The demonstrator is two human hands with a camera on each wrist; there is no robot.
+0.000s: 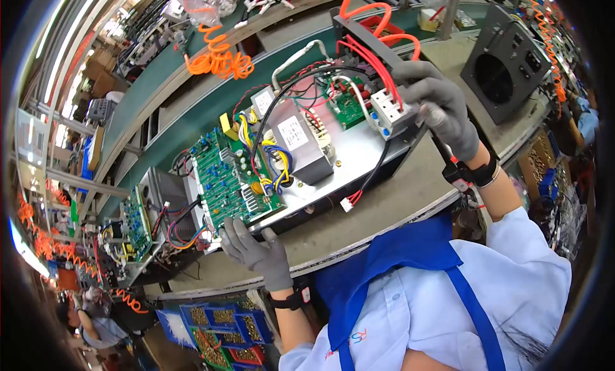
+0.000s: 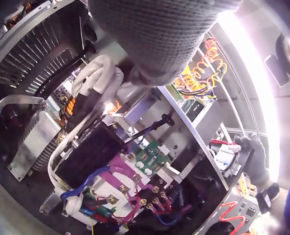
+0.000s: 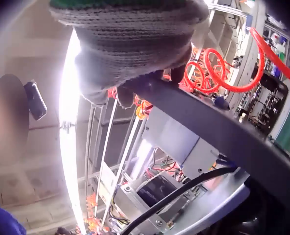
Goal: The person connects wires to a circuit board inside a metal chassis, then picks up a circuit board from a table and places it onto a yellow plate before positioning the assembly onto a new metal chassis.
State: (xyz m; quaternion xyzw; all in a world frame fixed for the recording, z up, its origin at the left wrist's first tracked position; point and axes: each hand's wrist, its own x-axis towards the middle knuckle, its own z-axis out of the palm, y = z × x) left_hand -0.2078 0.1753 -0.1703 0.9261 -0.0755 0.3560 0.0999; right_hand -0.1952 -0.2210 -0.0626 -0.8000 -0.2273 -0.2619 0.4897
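Note:
A metal chassis (image 1: pixel 359 163) lies across the bench in the head view, fitted with a green circuit board (image 1: pixel 224 172), a labelled transformer (image 1: pixel 298 140) and a white terminal block (image 1: pixel 387 112). My gloved left hand (image 1: pixel 259 252) touches its left front edge beside the circuit board, fingers extended. My gloved right hand (image 1: pixel 442 105) grips the dark end panel (image 1: pixel 368 41) beside the terminal block. In the right wrist view its fingers curl over this panel's edge (image 3: pixel 199 117). Thick pale cables and a black block (image 2: pixel 91 154) show under the glove in the left wrist view; the left fingertips are hidden there.
A dark panel with a round opening (image 1: pixel 496 76) stands at the right. Another unit with a circuit board (image 1: pixel 134 224) sits at the left end. Orange coiled hoses (image 1: pixel 218 60) hang over the green conveyor (image 1: pixel 150 67). Blue bins of small parts (image 1: pixel 224 316) are below the bench edge.

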